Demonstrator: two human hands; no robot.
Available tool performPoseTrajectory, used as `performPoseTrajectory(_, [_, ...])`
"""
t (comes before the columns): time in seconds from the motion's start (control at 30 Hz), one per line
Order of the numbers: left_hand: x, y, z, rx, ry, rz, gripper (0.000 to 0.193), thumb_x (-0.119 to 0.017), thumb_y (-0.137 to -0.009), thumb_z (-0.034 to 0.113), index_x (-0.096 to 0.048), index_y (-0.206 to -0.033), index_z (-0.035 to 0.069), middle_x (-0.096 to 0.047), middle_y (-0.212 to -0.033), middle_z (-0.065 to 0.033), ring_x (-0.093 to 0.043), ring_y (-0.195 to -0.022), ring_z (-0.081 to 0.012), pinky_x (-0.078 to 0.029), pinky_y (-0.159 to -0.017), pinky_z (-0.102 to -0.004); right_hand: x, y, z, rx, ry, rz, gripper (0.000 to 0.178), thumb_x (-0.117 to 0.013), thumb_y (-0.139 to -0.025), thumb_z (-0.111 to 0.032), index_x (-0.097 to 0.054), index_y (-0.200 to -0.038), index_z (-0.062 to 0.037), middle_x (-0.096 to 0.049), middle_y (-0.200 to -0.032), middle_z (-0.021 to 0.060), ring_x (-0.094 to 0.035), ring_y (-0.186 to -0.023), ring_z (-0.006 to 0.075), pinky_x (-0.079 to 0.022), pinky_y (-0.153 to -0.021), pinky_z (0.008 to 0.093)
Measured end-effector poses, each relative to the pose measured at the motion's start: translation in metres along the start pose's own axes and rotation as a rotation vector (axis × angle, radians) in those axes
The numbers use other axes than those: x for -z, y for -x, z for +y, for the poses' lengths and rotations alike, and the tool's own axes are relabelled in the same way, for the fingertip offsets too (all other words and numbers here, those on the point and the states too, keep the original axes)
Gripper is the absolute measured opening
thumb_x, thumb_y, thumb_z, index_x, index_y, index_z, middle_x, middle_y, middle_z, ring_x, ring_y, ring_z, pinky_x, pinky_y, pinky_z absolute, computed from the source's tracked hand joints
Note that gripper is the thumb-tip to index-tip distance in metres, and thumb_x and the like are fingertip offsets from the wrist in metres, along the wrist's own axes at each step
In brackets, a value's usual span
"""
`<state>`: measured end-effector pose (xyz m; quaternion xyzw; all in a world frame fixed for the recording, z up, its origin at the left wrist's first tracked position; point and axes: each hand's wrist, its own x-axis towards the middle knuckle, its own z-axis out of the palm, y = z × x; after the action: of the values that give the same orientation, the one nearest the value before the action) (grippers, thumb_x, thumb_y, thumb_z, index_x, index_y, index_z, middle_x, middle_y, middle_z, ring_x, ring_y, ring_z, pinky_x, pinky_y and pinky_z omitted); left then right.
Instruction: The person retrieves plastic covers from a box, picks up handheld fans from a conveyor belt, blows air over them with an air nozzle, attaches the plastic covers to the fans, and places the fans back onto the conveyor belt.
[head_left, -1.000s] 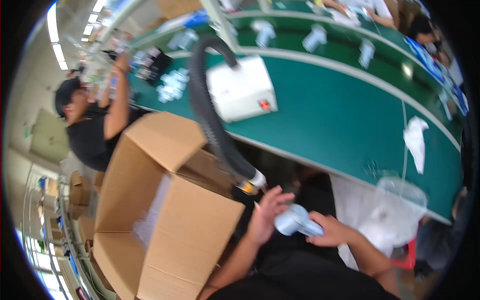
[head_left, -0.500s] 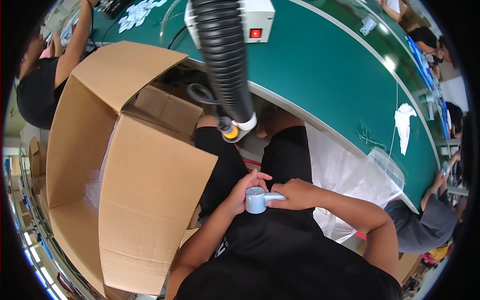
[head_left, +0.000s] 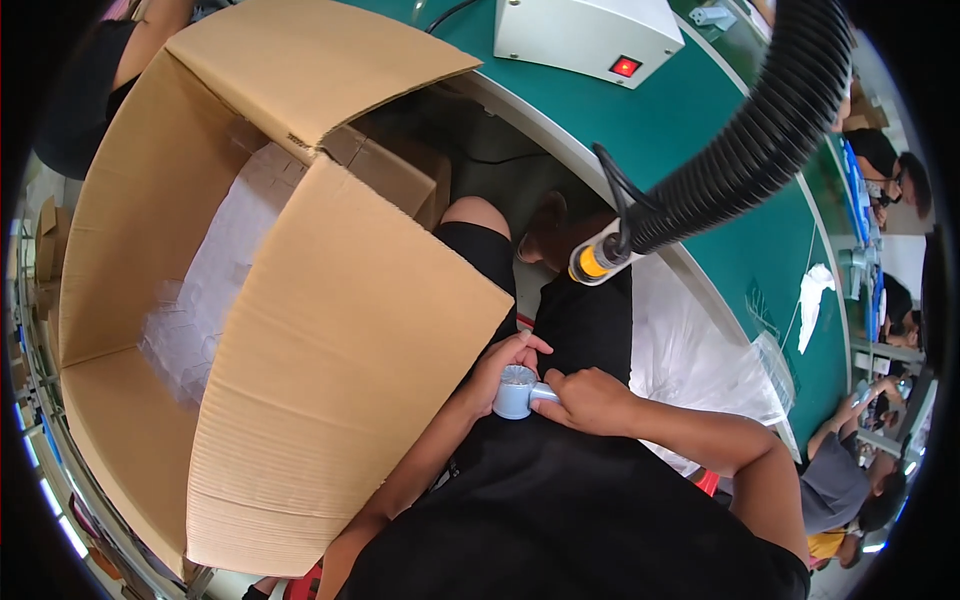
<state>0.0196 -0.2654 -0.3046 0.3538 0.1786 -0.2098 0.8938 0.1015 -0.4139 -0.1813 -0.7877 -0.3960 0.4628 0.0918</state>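
Close to my body, above my lap, is a light blue plastic cup-shaped part [head_left: 513, 401] with a short handle on its right and a clear, ridged-looking top. My right hand [head_left: 592, 401] is closed round the handle, thumb along it. My left hand [head_left: 493, 372] cups the round body from the left and far side, with its fingers bent over toward the right hand. The exact kind of part does not show. The left palm is partly hidden behind it.
A large open cardboard box [head_left: 340, 370] with clear plastic packing [head_left: 215, 290] inside stands at my left. A black ribbed hose [head_left: 750, 150] with a yellow-ringed end hangs ahead, over the green table [head_left: 570, 100]. A white device [head_left: 590, 35] stands there. Other people sit at right.
My view has swung left, so the box fills more of it and the hose and white device appear farther right. Both hands keep their hold on the light blue cup-shaped part.
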Motion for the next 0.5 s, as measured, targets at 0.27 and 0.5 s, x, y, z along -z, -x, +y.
performPoseTrajectory(0.27, [0.000, -0.001, 0.000, -0.094, 0.014, 0.057, 0.046, -0.036, -0.101, 0.040, -0.058, -0.108, -0.001, -0.055, -0.069, -0.0039, -0.057, -0.064, -0.0112, -0.044, -0.063, -0.0245, -0.001, -0.001, -0.018, -0.078, 0.073, 0.086, 0.046, -0.052, -0.094, -0.041, -0.059, -0.094, 0.0045, -0.065, -0.069, 0.0223, -0.066, -0.064, 0.0385, -0.054, -0.061, 0.0462])
performPoseTrajectory(0.5, [0.001, 0.001, -0.003, -0.066, 0.139, 0.067, 0.047, -0.037, -0.100, 0.040, -0.057, -0.111, -0.001, -0.054, -0.071, -0.0039, -0.056, -0.068, -0.0128, -0.045, -0.066, -0.0255, 0.012, -0.014, 0.005, 0.069, 0.045, 0.010, 0.048, -0.054, -0.092, -0.047, -0.060, -0.096, 0.0006, -0.064, -0.071, 0.0216, -0.065, -0.066, 0.0395, -0.052, -0.064, 0.0484])
